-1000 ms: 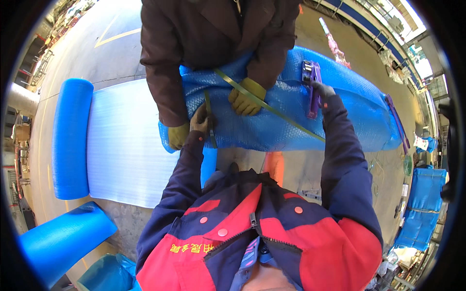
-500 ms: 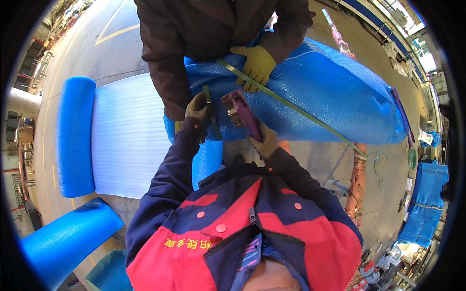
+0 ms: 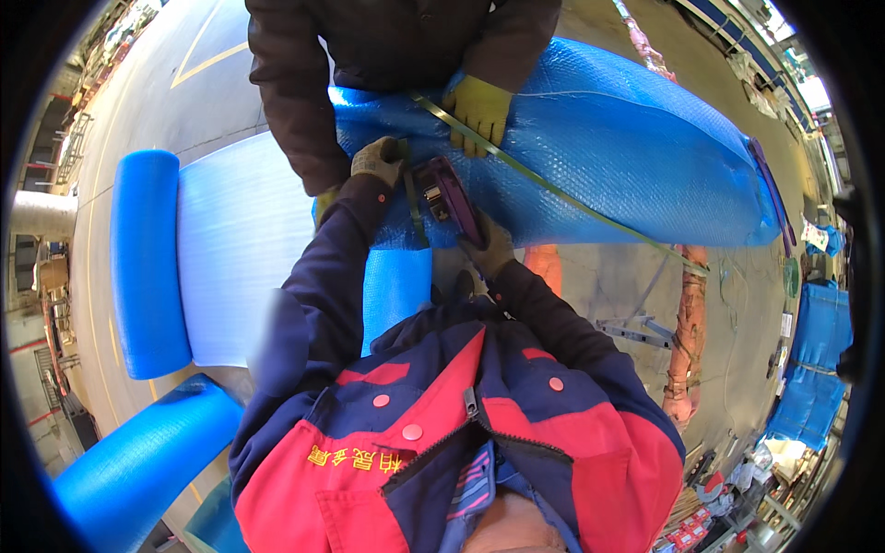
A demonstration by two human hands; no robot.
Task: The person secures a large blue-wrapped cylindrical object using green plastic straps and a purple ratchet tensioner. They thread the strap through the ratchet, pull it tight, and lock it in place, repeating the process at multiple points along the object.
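Purple tool (image 3: 457,201) held in the right hand (image 3: 490,247), I note, over the near side of the blue-wrapped bundle (image 3: 599,157). Farther up, the left hand (image 3: 376,161) meets a green strap (image 3: 415,207); I cannot tell whether it grips. Beyond, a co-worker's gloved hand (image 3: 481,112) rests on the bundle.

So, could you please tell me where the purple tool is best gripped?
Probably by its handle, at the near end, from the person's right, where the right hand holds it: the handle slants that way, and the metal mechanism faces left, toward the green strap.
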